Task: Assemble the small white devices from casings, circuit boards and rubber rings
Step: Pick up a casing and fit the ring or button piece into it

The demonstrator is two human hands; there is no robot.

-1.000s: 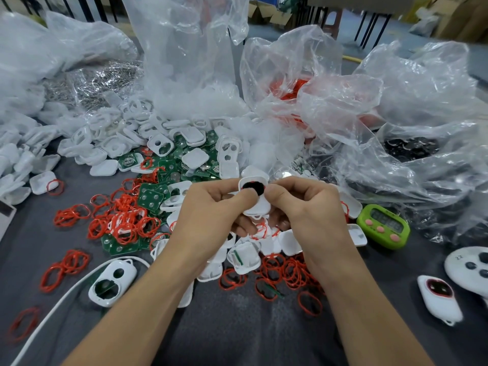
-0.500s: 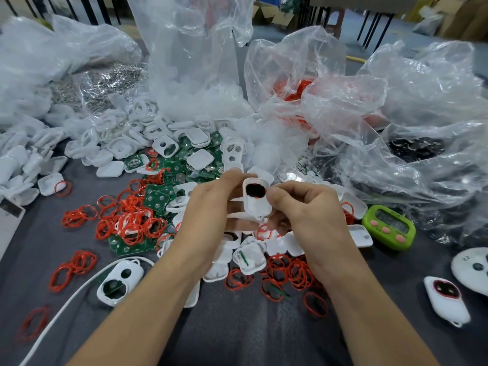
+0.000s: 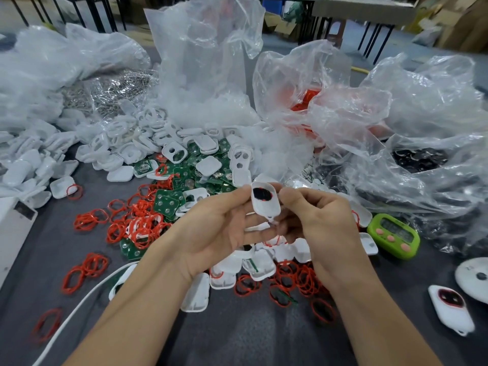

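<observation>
Grey cloth table is carrying the stock. White casings are lying heaped at 10 o'clock, with red rubber rings spreading at 9 o'clock and green circuit boards lying beside them.

My left hand is pinching the left edge of the white device at centre, and my right hand is pinching its right edge. The device is standing upright, showing a dark oval window rimmed in red.

Clear plastic bags are slumping at 2 o'clock. A green timer is sitting at 3 o'clock.
</observation>
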